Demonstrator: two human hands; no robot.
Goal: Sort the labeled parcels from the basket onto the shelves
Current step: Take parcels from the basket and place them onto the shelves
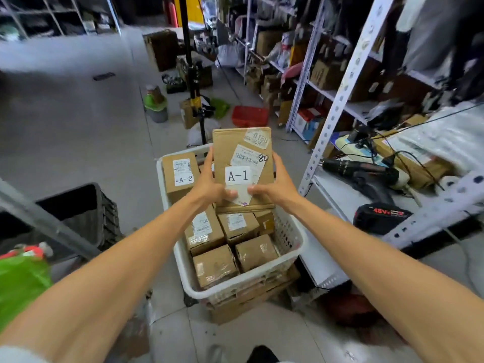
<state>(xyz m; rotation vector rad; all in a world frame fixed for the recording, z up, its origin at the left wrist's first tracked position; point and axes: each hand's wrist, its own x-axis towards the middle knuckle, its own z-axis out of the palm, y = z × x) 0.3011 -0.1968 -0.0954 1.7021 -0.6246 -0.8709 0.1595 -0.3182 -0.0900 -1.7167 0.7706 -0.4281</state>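
While the box marked A-1 (242, 166) is held upright over the far half of the basket (243, 282), left grip (209, 183) and right grip (279, 183) clasp its two side edges, thumbs on the label face.

Risk, my judgement: both holds sit low, so the box could tip forward and drop onto the packed boxes, including the A-2 box (180, 174) at the basket's far-left corner.

Right of the basket: a shelf (337, 197) carrying a drill (361, 171), a battery pack (379, 217) and loose cables, a likely snag. Beyond the basket: a black pole (193, 87) in the aisle. Left of it: a dark crate (86, 213).
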